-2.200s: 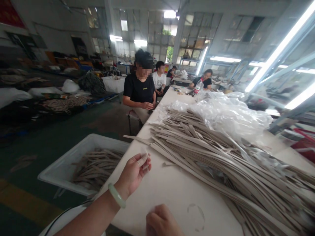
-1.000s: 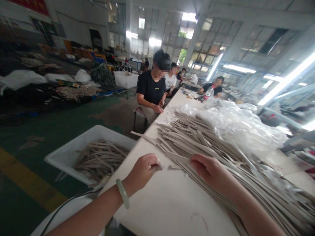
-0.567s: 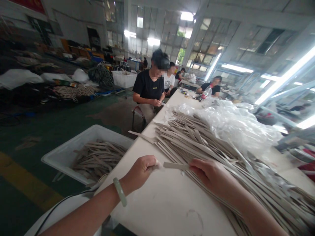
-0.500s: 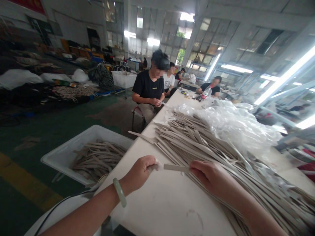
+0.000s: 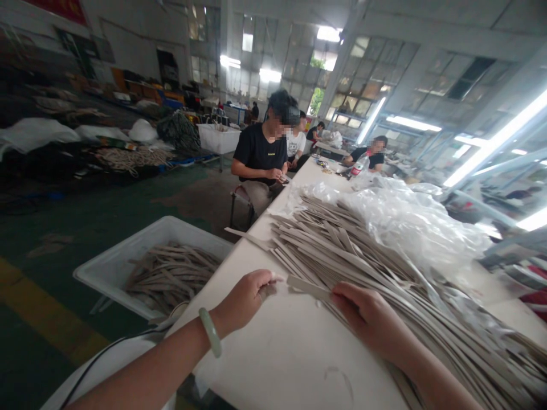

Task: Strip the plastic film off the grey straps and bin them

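My right hand (image 5: 363, 310) pinches a flat beige-grey strip (image 5: 308, 286) between thumb and fingers. The strip's free end points left, toward my other hand. My left hand (image 5: 248, 293), with a pale green bangle (image 5: 209, 332) on its wrist, is closed in a pinch just left of that end, a small gap apart. Something pale shows at its fingertips, too small to name. Under and beyond my right hand lies a large pile of similar long strips (image 5: 325, 245) on the white table (image 5: 273, 353).
A white plastic tub (image 5: 106, 250) of coiled strips stands on the floor left of the table. Crumpled clear plastic sheeting (image 5: 410, 216) covers the pile's far side, near a bottle (image 5: 359, 165). A co-worker in a black T-shirt (image 5: 260, 151) sits along the left edge; others sit farther back.
The strip in my right hand has tilted, its free end now higher than the held end. My left hand stays pinched in nearly the same place. The view has shifted slightly.
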### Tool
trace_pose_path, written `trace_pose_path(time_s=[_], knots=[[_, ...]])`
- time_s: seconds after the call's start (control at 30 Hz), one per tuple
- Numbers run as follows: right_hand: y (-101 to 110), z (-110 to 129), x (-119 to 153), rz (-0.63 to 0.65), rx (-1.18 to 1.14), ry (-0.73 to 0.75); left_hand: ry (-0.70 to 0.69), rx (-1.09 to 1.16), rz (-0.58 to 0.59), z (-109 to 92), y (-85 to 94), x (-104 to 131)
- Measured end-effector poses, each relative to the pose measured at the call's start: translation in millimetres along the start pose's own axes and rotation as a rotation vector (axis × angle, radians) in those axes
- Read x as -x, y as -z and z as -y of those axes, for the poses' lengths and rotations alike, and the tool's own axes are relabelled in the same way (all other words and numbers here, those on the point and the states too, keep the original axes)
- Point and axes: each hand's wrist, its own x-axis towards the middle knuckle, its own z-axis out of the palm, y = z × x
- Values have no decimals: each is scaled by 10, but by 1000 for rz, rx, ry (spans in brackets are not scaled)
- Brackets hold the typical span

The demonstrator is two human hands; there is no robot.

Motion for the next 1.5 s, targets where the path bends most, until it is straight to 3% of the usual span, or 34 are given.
trace_pose_path(time_s=[0.1, 0.43, 0.77, 1.1, 1.2, 1.3, 1.5], knots=[[-26, 0, -7, -74, -8, -8, 46, 55, -41, 50, 4, -17], [7, 104, 17, 3, -43, -30, 12, -48, -72, 38, 1, -3], [-26, 44, 15, 115, -58, -42, -86, -191, 25, 102, -76, 61], [-48, -106, 79, 211, -130, -134, -129, -153, 45, 91, -159, 78], [-65, -90, 62, 194, -109, -114, -133, -98, 117, 47, -153, 79], [-24, -58, 45, 211, -58, -51, -73, 6, 217, 13, -144, 84], [-43, 70, -2, 298, 30, 58, 246, 383, 400, -31, -260, 118]])
